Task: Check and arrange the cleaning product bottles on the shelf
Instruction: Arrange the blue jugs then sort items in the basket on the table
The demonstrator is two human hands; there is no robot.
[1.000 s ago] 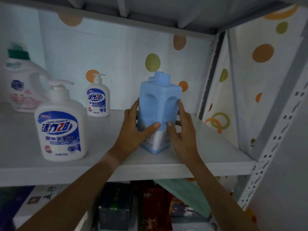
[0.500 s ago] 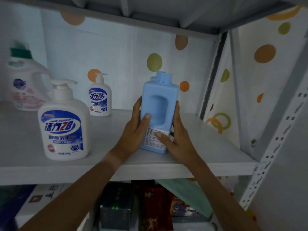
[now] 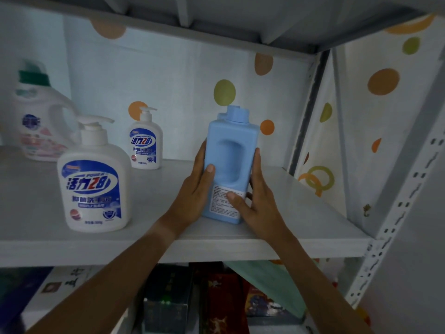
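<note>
Both hands' fingers clasp the upright blue bottle on the shelf

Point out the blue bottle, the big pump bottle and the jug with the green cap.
blue bottle point(image 3: 232, 162), head view, recessed grip
big pump bottle point(image 3: 92, 189), head view, front label
green-capped jug point(image 3: 36, 116), head view, body

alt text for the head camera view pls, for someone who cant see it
Two bare hands, left hand and right hand, grip a blue bottle upright on a white shelf, its back label facing the camera. To its left stand two white pump bottles and a white jug.
</note>
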